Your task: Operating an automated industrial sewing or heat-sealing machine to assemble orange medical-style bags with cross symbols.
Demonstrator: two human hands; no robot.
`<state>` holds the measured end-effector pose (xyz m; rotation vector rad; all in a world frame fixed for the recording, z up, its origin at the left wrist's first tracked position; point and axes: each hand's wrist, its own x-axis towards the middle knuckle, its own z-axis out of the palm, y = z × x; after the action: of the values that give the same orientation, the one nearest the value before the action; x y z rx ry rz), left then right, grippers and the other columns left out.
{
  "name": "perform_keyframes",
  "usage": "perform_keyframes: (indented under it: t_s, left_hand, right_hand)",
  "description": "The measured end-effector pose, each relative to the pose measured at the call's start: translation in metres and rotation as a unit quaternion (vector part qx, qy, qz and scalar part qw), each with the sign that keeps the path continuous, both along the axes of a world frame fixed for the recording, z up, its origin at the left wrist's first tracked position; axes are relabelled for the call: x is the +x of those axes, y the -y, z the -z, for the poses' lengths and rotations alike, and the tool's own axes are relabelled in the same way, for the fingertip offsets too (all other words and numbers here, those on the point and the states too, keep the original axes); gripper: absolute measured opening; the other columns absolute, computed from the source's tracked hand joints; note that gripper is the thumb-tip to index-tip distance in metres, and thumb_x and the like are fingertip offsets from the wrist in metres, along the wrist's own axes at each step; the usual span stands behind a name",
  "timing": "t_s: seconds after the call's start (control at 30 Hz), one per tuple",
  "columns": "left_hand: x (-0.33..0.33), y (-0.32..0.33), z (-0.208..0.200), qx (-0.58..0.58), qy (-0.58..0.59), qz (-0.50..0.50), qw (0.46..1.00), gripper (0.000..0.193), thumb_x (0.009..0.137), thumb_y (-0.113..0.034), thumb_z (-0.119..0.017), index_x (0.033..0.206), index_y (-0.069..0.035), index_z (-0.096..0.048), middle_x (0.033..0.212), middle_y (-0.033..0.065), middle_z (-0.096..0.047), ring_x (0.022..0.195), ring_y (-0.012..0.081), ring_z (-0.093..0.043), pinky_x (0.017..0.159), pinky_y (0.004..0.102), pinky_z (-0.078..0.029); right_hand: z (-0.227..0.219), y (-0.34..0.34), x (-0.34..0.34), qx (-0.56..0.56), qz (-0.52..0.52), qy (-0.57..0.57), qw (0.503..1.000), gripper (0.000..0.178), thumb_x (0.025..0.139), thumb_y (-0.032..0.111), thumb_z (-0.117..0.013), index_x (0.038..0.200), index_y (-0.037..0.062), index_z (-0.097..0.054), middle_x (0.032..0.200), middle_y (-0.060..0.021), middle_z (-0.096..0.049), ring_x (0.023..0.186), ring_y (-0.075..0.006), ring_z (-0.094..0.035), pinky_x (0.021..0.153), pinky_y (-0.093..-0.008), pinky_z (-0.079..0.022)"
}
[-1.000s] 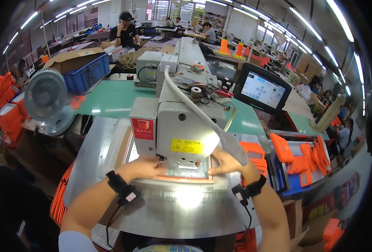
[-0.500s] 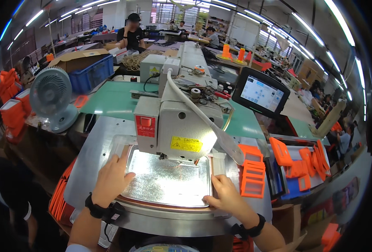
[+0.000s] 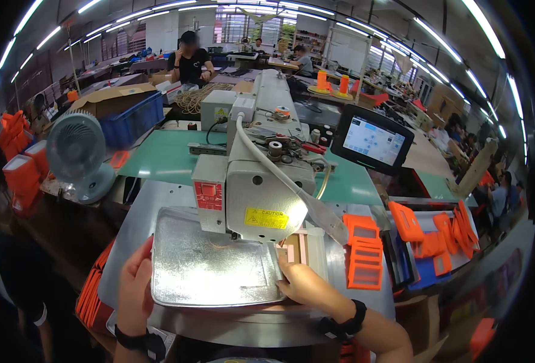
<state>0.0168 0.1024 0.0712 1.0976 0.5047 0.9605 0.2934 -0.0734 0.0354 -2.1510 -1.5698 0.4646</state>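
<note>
A shallow, shiny metal tray (image 3: 213,275) with a raised rim lies under the front of a large industrial sewing machine (image 3: 267,181). Its left rim is held by my left hand (image 3: 136,281), the fingers closed around the edge. At the opposite rim my right hand (image 3: 310,287) grips the tray, with a finger stretched along its right side. To the right of the tray a pale frame with brown strips (image 3: 298,247) shows on the metal work plate (image 3: 334,290); the tray hides the rest of that frame. The machine head covers part of the tray's far edge.
Orange plastic frames (image 3: 364,254) are stacked at the right, beside a box of more orange pieces (image 3: 434,242). A touchscreen (image 3: 370,138) stands behind them. A fan (image 3: 77,148) and a blue crate (image 3: 131,118) are at the left. Another person (image 3: 190,63) sits beyond.
Both hands have shifted the tray to the left, and it now overhangs the left part of the frame. The frame's right part with brown strips has come into sight.
</note>
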Motion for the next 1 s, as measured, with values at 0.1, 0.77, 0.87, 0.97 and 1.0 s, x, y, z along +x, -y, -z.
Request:
perform_keyframes:
  t_s: [0.1,0.77,0.87,0.97,1.0]
  left_hand:
    - [0.007,0.04,-0.009,0.056,0.09,0.047,0.993,0.086,0.088,-0.046,-0.071,0.146,0.006,-0.034,0.135,0.0151,-0.053,0.125,0.021,-0.054,0.105,0.0315,-0.043]
    - [-0.081,0.04,0.048,-0.125,0.098,-0.212,0.964,0.025,0.095,-0.02,-0.057,0.117,-0.008,-0.057,0.099,0.0047,-0.064,0.068,0.0154,-0.061,0.045,0.0249,-0.045]
    - [-0.042,0.053,0.017,-0.075,0.158,-0.182,0.968,0.032,0.103,-0.029,-0.05,0.121,-0.003,-0.054,0.097,0.0107,-0.065,0.063,0.0183,-0.06,0.045,0.0293,-0.044]
    - [-0.001,0.047,0.005,-0.04,0.191,-0.085,0.977,0.031,0.102,-0.028,-0.052,0.119,-0.002,-0.056,0.095,0.0107,-0.066,0.069,0.0213,-0.062,0.053,0.0341,-0.049]
    - [0.006,0.042,0.007,-0.005,0.173,-0.03,0.984,0.031,0.102,-0.028,-0.053,0.12,-0.004,-0.055,0.1,0.0103,-0.066,0.074,0.0229,-0.065,0.057,0.0362,-0.051]
  right_hand:
    - [0.005,-0.013,0.004,-0.003,-0.037,-0.043,0.998,0.036,0.082,0.013,-0.069,0.107,-0.0085,-0.053,0.08,-0.0284,-0.065,0.077,-0.0452,-0.065,0.07,-0.0475,-0.051]
    - [-0.009,-0.029,-0.059,0.126,-0.263,-0.07,0.954,0.024,0.09,0.014,-0.066,0.111,0.0033,-0.067,0.095,-0.0117,-0.066,0.08,-0.0313,-0.066,0.068,-0.0394,-0.054]
    - [-0.041,-0.019,-0.048,0.127,-0.189,-0.157,0.961,0.013,0.09,0.011,-0.067,0.1,0.0041,-0.071,0.088,-0.008,-0.069,0.074,-0.023,-0.065,0.065,-0.0327,-0.052]
    - [-0.056,0.001,-0.027,0.222,0.04,-0.239,0.944,0.009,0.092,0.01,-0.065,0.097,0.0032,-0.069,0.076,-0.0019,-0.064,0.069,-0.0133,-0.06,0.066,-0.0269,-0.05]
    - [-0.058,0.004,-0.024,0.239,0.124,-0.282,0.921,0.007,0.092,0.008,-0.066,0.095,0.0017,-0.068,0.072,0.0013,-0.061,0.067,-0.0083,-0.056,0.065,-0.024,-0.048]
